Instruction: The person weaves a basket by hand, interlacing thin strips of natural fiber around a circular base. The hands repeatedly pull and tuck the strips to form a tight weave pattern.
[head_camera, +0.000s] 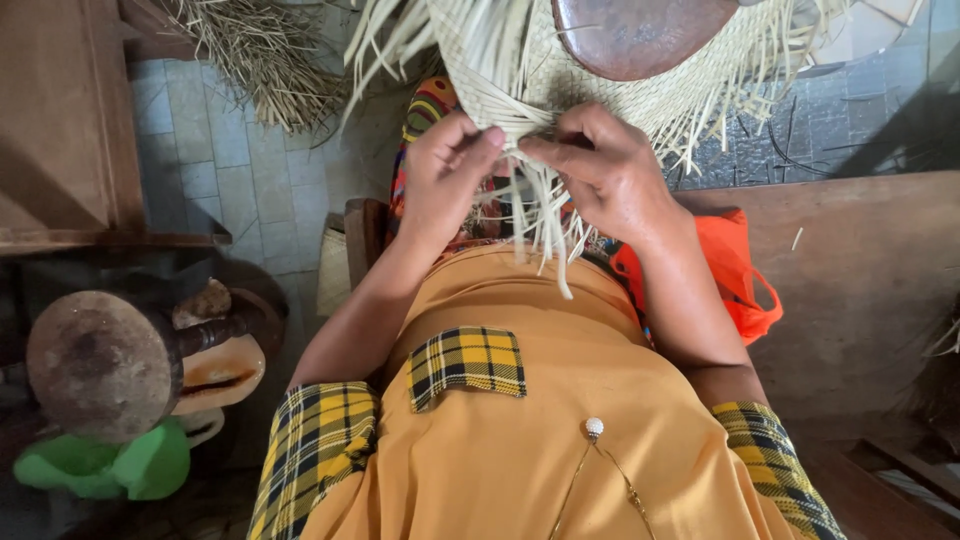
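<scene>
Both hands pinch loose pale straw strands at the near edge of the round woven straw mat: left hand and right hand, fingers curled closed, thumbs nearly meeting below the brown wooden block.

Left hand and right hand side by side at the near edge of the pale woven straw mat, loose strands hanging between them over the lap. Round brown wooden block on top of the weave, beyond the hands. Orange plastic bag on the brown wooden bench, right of the right forearm. Round-headed wooden stool far left, green plastic scoop beneath it. Heap of dry straw on the tiled floor, upper left.
</scene>
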